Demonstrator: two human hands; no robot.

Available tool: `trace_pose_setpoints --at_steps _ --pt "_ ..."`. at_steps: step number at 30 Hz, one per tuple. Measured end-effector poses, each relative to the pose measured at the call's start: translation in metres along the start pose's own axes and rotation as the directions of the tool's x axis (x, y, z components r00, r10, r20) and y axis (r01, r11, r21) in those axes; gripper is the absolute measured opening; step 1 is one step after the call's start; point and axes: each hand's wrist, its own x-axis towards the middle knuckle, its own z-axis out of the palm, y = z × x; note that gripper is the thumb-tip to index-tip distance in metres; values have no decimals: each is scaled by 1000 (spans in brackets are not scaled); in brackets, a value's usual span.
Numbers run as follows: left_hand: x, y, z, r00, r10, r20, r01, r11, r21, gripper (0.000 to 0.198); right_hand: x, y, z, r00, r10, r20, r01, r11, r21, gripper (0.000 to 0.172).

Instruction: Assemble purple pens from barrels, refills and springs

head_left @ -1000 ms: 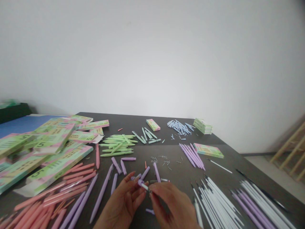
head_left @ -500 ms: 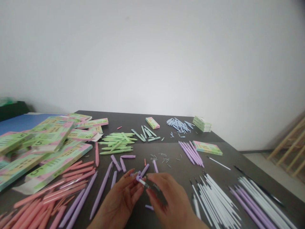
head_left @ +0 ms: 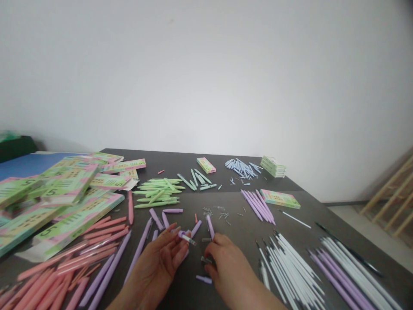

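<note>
My left hand (head_left: 158, 260) pinches a short purple pen part (head_left: 187, 237) with a white tube in it, its end toward the right. Apart from it, my right hand (head_left: 227, 267) is low over the table with its fingers curled. A small clear piece (head_left: 205, 259) shows at those fingertips; whether it is gripped is hard to tell. Just beyond lie a purple pen barrel piece (head_left: 210, 226) and another purple piece (head_left: 196, 229). A short purple piece (head_left: 204, 280) lies between my wrists.
Coral pen barrels (head_left: 41, 288) and green-pink boxes (head_left: 67, 185) cover the left side. Green pens (head_left: 158, 191), small springs (head_left: 225, 215) and blue parts (head_left: 241, 168) lie farther back. White refills (head_left: 292, 275) and purple barrels (head_left: 258, 206) are on the right.
My right hand has moved away from the purple part in my left hand, down to the table. The left hand still holds that part, shifted slightly left.
</note>
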Motion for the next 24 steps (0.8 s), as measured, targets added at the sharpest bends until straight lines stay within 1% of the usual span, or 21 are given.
trace_pose_setpoints --at_steps 3,6,9,11,13,14,15,17,21,24 --pt "-2 1 2 1000 9 -15 -9 1000 4 17 1 -2 -2 1000 -9 -24 10 1000 29 18" --pt "-4 3 4 1000 8 -24 -8 1000 2 17 5 8 -19 991 -4 -131 18 995 103 17" --pt "-4 5 6 999 6 -39 -6 1000 -6 17 11 36 -45 963 53 -263 -16 990 140 16" --pt "-4 7 6 999 4 -41 -4 1000 -14 17 15 59 -60 934 120 -337 -83 989 121 15" --pt "-3 10 5 999 6 -45 -7 1000 -20 16 17 78 -69 907 161 -388 -131 986 103 14" --pt "-2 11 4 999 6 -47 -7 1000 -19 16 18 84 -70 901 167 -400 -139 985 98 14" --pt "-1 13 3 999 7 -51 -8 1000 -19 16 18 87 -70 900 166 -404 -138 986 96 14" --pt "0 16 3 998 9 -54 -11 1000 -22 16 19 84 -64 908 144 -394 -115 989 97 14" --pt "1 17 5 997 16 -70 -18 999 -30 18 25 58 -38 945 40 -325 -21 998 60 17" --pt "1 17 6 996 24 -91 -26 999 -26 17 32 42 -23 960 15 -278 -5 999 37 17"
